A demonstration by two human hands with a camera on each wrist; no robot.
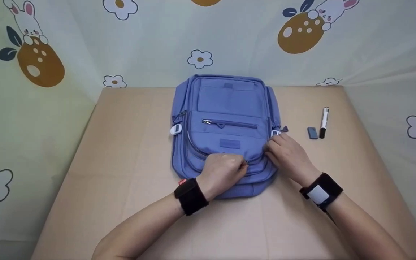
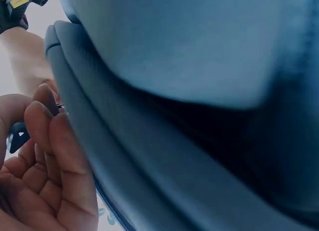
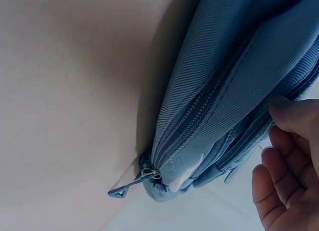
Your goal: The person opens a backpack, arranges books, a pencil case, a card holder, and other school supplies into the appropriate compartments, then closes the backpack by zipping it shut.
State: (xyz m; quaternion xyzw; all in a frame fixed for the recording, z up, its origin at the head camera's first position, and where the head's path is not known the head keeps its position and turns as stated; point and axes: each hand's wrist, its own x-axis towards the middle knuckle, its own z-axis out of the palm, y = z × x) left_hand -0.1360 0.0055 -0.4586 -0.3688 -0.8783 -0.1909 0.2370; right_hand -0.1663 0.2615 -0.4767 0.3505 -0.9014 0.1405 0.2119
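Observation:
A blue backpack (image 1: 233,99) lies front side up on the table. Over its lower front, my left hand (image 1: 224,171) has its fingers curled. In the left wrist view those fingers pinch a zipper pull (image 2: 19,136), whose triangular tab shows past the fingers. At the bag's right side my right hand (image 1: 289,155) pinches the fabric edge beside the front pocket's zipper (image 3: 259,123), thumb on top. Another zipper pull (image 3: 119,192) hangs free at the side, near a white buckle (image 3: 187,173). The front pocket's curved zipper (image 1: 195,146) partly shows; my left hand covers some of it.
Right of the bag lie a small grey-blue eraser-like block (image 1: 312,133) and a black-and-white marker (image 1: 324,122). A white tag-like piece (image 1: 176,129) sits at the bag's left side. Patterned curtains (image 1: 150,47) rise behind and beside the tan table (image 1: 128,144).

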